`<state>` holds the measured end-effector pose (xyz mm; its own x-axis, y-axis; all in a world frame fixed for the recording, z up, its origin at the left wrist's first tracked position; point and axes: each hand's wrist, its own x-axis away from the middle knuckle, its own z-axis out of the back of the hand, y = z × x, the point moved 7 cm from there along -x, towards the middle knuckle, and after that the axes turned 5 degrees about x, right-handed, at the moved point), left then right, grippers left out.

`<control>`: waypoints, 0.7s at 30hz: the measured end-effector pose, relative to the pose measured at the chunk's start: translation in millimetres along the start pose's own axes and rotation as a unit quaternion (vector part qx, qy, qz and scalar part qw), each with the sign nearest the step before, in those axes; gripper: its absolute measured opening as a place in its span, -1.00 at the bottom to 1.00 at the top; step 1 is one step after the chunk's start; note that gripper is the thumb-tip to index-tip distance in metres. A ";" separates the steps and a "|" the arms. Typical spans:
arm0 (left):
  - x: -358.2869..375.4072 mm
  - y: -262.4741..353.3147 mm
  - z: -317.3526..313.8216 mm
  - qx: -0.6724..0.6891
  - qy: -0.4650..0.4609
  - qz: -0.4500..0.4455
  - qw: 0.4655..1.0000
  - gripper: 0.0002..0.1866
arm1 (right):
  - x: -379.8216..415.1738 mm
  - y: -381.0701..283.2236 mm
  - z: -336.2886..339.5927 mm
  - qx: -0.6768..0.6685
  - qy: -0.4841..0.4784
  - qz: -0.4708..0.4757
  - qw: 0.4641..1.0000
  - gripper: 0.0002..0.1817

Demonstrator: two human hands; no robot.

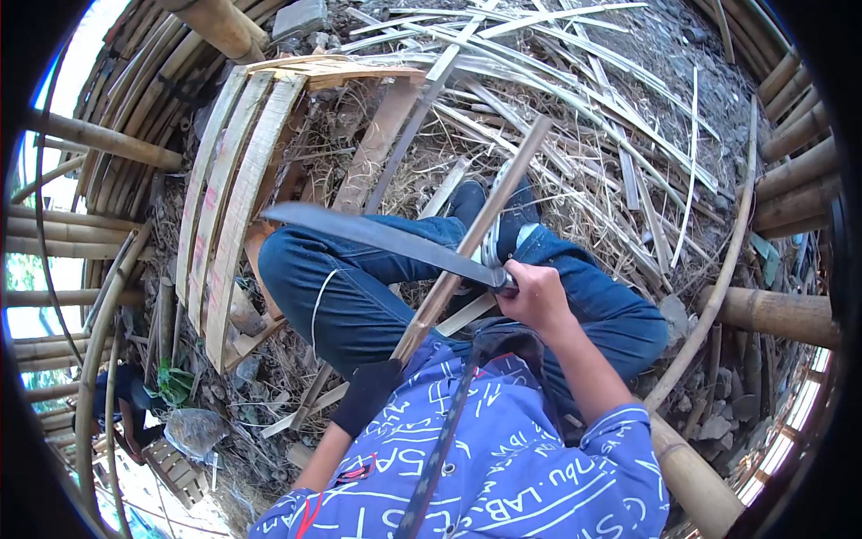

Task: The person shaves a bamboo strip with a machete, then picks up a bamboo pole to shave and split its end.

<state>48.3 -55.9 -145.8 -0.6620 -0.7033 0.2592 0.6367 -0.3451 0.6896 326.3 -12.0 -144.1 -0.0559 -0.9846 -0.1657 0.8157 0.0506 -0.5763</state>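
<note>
My right hand (537,295) is closed around the handle of a machete (373,235), whose long grey blade points left over my bent knee. A long, narrow bamboo strip (495,207) slants up from my waist past my shoes. The blade lies across this strip near its middle and appears to touch it. In a black glove, my left hand (370,393) grips the strip's lower end against my shirt; its fingers are partly hidden. My crossed legs in jeans (314,292) are beneath the blade.
Left of my knee stands a crate-like frame of wooden slats (244,202). Split bamboo strips (611,126) litter the ground ahead. Thick bamboo poles (777,314) border both sides. Another person (130,400) is at the lower left, near a plastic bag (196,431).
</note>
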 end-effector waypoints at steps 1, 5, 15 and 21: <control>-0.8 -0.3 -1.0 0.001 -0.007 0.000 1.000 -0.86 | 0.5 2.2 -2.7 0.012 -0.017 0.009 1.000 -0.82; -1.1 -2.9 -2.9 0.003 0.008 -0.014 1.000 -0.87 | 6.6 11.1 -19.2 0.034 -0.048 0.003 0.998 -0.81; -0.9 -29.2 -13.2 0.108 -0.004 0.228 0.968 -0.49 | -20.0 79.9 -35.6 0.207 -0.087 -0.135 0.965 -0.76; 1.5 -37.2 -20.4 0.166 0.002 0.252 0.953 -0.50 | -20.7 117.8 0.8 0.168 0.022 -0.198 0.965 -0.83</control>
<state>31.7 -56.7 -184.9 -0.3029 -0.7302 0.6124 0.7127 0.2530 0.6542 424.0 14.2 -207.9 -0.4200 -0.9072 -0.0228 0.8657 -0.3929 -0.3103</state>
